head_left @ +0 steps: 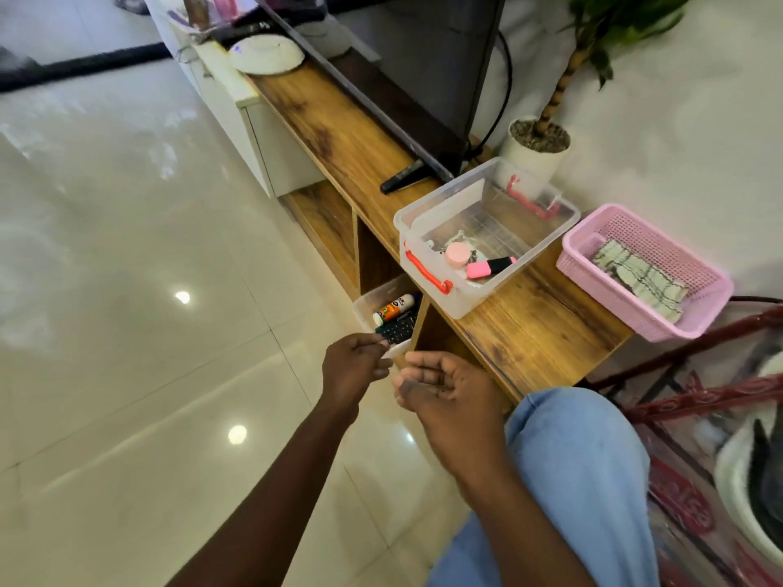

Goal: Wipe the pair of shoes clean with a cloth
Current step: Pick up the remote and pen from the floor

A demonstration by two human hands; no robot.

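Hovering close together just below centre, the left hand (354, 366) and right hand (451, 394) sit in front of a low wooden worktop (521, 332). The right hand lies palm up, its fingers loosely curled and holding nothing. The left hand's fingers (377, 338) are bunched at the rim of a small bin (373, 297) in the shelf below; whether they pinch anything cannot be told. The cloth (640, 277), folded and checked, lies in a pink basket (601, 286) at 3 o'clock, at the worktop's end. A clear box (440, 190) stands at 2 o'clock. At 4 o'clock, what looks like a white and dark shoe (737, 472) shows behind clear plastic.
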